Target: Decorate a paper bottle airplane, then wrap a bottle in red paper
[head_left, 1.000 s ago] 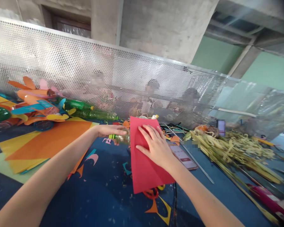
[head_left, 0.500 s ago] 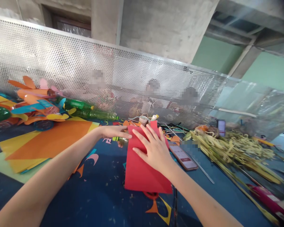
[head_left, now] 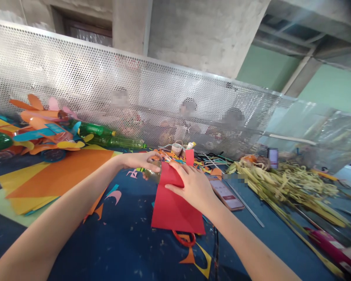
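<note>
A red paper sheet [head_left: 178, 210] lies over a clear plastic bottle [head_left: 153, 171] near the middle of the blue table, its upper part curving round the bottle. My right hand [head_left: 193, 185] presses on the curved part of the paper, fingers bent over the top and the thumb pointing left. My left hand [head_left: 143, 162] is at the bottle's left end, thumb and fingers around its visible part. Red scissor handles [head_left: 184, 239] stick out from under the sheet's near edge.
Coloured sheets [head_left: 70, 175] and paper-covered bottle models [head_left: 46, 128] are on the left. A phone [head_left: 226, 193] lies right of the paper, with dried leaves [head_left: 269, 183] beyond. Paper scraps [head_left: 203, 261] lie near the front. Behind a perforated metal panel [head_left: 84, 78], blurred people show.
The red sheet has slid slightly nearer and left, and its upper part now curves over the bottle. My right hand's fingers have bent; my left hand has curled around the bottle.
</note>
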A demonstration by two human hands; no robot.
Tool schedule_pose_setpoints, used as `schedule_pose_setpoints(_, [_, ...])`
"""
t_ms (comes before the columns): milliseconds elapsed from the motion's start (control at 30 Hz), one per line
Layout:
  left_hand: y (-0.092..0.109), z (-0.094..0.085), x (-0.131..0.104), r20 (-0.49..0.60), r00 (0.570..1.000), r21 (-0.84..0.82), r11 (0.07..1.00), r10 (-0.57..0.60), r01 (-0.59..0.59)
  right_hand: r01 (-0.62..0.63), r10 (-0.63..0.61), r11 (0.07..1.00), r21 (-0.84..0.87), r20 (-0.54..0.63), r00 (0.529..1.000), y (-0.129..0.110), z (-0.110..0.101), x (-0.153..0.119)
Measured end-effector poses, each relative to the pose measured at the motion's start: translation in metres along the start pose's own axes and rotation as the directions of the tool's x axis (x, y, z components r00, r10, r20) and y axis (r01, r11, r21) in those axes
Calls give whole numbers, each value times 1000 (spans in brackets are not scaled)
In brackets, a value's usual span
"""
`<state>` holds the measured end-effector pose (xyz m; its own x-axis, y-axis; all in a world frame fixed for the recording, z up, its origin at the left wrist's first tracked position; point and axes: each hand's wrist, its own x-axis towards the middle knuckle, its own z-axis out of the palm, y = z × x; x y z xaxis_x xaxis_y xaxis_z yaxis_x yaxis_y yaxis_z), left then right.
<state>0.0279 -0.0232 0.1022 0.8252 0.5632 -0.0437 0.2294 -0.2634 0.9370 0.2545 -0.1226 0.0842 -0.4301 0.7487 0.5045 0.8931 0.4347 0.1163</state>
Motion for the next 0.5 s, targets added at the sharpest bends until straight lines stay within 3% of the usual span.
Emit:
schedule_pose_setpoints(133, [13,5,-3,6,996,22,996,87,-87,11,-11,1000,5,-19,1000,0,0,0])
schedule_pose_setpoints(333, [33,15,-14,-34,995,-62,994,93,-95,22,-19,998,60,-63,998,4,-7,0])
schedule_pose_setpoints(433, [42,12,-24,-54,998,-251,967,38,-50,-54,72,974,220,-75,995,10,-12,3])
schedule_pose_setpoints(500, [47,9,-29,-62,998,-339,940,28,-48,-154,206,879,452,-69,976,14,-12,5])
